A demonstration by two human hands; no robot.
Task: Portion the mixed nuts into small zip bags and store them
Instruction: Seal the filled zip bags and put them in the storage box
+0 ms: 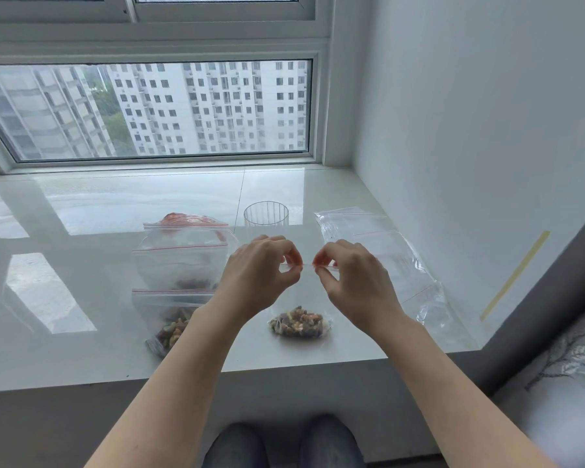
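My left hand [262, 265] and right hand [347, 270] pinch the zip strip of the small clear nut-filled bag [299, 321] above the white glossy counter [115, 211]. I should press along it evenly; probably not sealed yet.

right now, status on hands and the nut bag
Left hand and right hand pinch the zip strip of the small nut bag. Bag bottom rests on the sill. Nothing obstructing.

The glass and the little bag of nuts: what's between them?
In the head view, both hands, left hand and right hand, pinching that bag's zip strip.
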